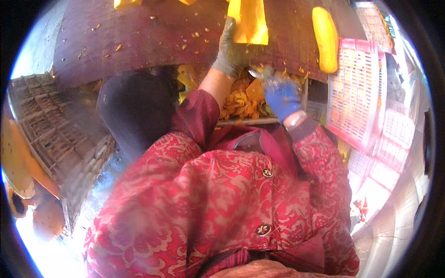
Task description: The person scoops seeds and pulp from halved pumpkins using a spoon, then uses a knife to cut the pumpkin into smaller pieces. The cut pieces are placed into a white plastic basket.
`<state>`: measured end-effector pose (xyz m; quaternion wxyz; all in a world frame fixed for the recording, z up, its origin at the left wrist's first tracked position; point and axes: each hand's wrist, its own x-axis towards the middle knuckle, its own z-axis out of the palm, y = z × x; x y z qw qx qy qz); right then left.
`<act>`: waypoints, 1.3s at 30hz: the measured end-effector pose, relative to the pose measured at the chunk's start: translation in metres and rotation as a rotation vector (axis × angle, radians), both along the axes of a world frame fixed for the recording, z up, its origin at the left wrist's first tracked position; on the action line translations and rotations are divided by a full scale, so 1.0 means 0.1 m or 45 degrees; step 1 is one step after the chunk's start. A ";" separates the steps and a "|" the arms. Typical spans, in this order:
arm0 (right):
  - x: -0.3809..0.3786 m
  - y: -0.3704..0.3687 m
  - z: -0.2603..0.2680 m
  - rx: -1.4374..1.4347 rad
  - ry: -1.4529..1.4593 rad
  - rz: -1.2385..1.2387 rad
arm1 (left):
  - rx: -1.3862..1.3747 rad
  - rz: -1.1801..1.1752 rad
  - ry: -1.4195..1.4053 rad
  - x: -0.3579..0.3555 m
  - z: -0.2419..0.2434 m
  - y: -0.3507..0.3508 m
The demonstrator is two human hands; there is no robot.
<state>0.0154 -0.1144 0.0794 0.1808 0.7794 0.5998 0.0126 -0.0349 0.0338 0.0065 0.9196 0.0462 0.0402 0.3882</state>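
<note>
My left hand [227, 52], in a grey work glove, grips the near end of a peeled yellow squash piece [255, 24] over the table edge. A scooped hollow runs along the squash piece. In my right hand [282, 94], in a blue glove with a soiled front, is a small tool with a shiny metal end [255, 74]; its exact kind is hidden by the fingers. The tool is just below the squash piece and apart from it. Under both hands sits a container [250, 122] of orange pulp and peel scraps [236, 100].
Seeds and pulp bits dot the dark red tabletop [139, 38]. A whole peeled yellow squash [325, 40] lies at its right edge, beside a pink-and-white plastic crate [351, 93]. A brown slatted crate [52, 114] stands left, with unpeeled squashes [48, 217] beyond it.
</note>
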 end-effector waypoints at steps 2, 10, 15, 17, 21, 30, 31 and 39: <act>0.18 -0.10 0.09 -0.051 0.018 -0.092 | -0.078 -0.035 -0.073 0.01 -0.02 0.03; 1.01 0.02 0.09 0.634 0.393 -0.365 | -0.223 -0.417 0.093 0.12 -0.15 -0.10; 0.84 0.00 0.00 0.677 1.162 -1.419 | -0.217 -0.762 0.205 0.25 -0.16 -0.22; 0.81 -0.09 -0.11 0.828 1.585 -1.552 | -0.195 -0.645 0.125 0.34 -0.13 -0.28; 0.97 -0.23 -0.48 1.196 2.090 -1.411 | -0.167 -0.464 0.292 0.47 -0.11 -0.27; 1.58 -0.89 -1.06 1.647 1.733 -1.470 | 1.388 -0.279 1.540 0.39 -0.23 -0.52; 1.61 -0.99 -1.16 1.592 1.728 -1.565 | 1.698 -0.152 1.643 0.40 -0.22 -0.58; 1.95 -1.40 -1.75 1.425 1.814 -1.247 | 2.354 -1.163 2.000 0.35 -0.32 -0.84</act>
